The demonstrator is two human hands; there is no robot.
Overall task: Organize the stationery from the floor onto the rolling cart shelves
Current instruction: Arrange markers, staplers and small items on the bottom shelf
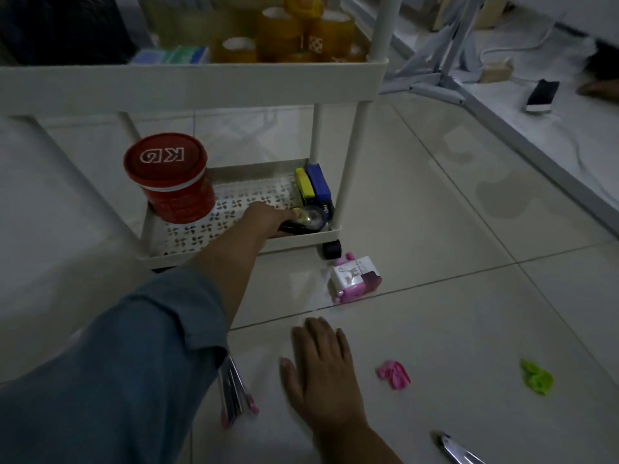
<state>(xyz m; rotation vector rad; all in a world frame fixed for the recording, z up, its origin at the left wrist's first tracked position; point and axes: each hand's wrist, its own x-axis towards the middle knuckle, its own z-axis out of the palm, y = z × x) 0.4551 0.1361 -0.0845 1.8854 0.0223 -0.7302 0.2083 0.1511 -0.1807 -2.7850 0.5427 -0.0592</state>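
My left grip [268, 220] curls round a black-handled magnifier [314, 219] on the cart's bottom shelf [294, 241]. Yellow stapler [304, 187] just beyond, red tub [174, 185] alongside (arm stretched long). My right grip [318, 366] lies flat on the floor [435, 229], pink box [355, 279] ahead.

pretty dim room, low flat light. the floor [435, 202] is big glossy pale tiles with thin dark grout lines. along its far right edge stands a grey metal frame [450, 80], with a white cable [539, 38], small wooden block [498, 72] and dark flat gadget [542, 95] just beyond.
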